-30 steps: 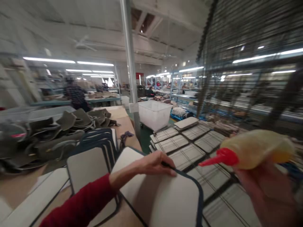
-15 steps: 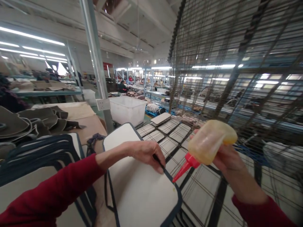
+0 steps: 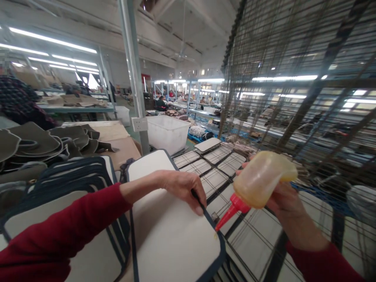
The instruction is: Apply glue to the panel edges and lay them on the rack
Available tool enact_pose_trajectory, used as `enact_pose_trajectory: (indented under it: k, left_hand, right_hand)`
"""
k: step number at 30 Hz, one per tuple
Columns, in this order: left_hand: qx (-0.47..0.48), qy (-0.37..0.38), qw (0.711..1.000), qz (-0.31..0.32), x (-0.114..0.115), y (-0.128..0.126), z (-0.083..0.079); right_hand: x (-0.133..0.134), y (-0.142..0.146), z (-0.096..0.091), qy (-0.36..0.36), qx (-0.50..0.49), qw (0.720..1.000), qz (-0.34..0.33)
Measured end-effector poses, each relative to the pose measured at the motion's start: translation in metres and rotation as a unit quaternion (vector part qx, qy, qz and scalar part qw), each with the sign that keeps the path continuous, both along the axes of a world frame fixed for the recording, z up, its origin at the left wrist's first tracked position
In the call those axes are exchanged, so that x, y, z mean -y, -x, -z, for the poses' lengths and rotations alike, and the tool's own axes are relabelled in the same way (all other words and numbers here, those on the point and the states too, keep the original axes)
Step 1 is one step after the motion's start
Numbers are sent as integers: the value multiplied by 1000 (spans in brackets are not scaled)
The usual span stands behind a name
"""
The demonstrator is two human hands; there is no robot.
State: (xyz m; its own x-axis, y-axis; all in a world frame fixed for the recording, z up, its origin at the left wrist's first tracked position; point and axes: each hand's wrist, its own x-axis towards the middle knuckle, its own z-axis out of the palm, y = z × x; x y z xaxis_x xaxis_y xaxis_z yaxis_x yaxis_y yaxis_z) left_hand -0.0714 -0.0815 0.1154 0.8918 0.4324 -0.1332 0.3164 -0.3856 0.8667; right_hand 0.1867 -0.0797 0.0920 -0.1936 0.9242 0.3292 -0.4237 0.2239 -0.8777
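My left hand [image 3: 186, 190] pinches the dark-edged rim of a white panel [image 3: 176, 239], which lies in front of me on a stack of similar pieces. In my right hand [image 3: 283, 199] is a squeeze bottle [image 3: 258, 180] of yellowish liquid, tipped with its red nozzle [image 3: 227, 217] pointing down. The nozzle tip is right by the panel's right edge, close to a small yellowish spot on the white surface. I cannot tell whether the tip touches it. The bottle hides part of my right fingers.
Left of me is a pile of dark-edged panels [image 3: 70, 207], with grey cut pieces [image 3: 38, 145] behind it. Flat pieces lie on a wire rack [image 3: 211, 180] at right; raised wire grids [image 3: 293, 70] stand above. A metal post [image 3: 133, 70], a white bin [image 3: 169, 133] and a person [image 3: 19, 98] are farther off.
The whole view has swung a little left, bringing a person in at the far left. The nozzle tip is slightly lower, nearer the yellowish spot. Both hands keep their hold.
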Motion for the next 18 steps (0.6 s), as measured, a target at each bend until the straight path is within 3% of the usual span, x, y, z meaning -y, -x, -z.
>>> enact_pose_trajectory:
  k: [4, 12, 18]
  left_hand:
    - [3, 16, 1000, -11, 4, 4, -2]
    - [1, 7, 999, -38, 3, 13, 5]
    - [-2, 3, 999, -41, 1, 11, 6]
  right_hand:
    - [-3, 0, 3, 0, -3, 1000, -4]
    - [0, -8, 12, -18, 3, 999, 51]
    - [0, -3, 6, 16, -27, 998, 49]
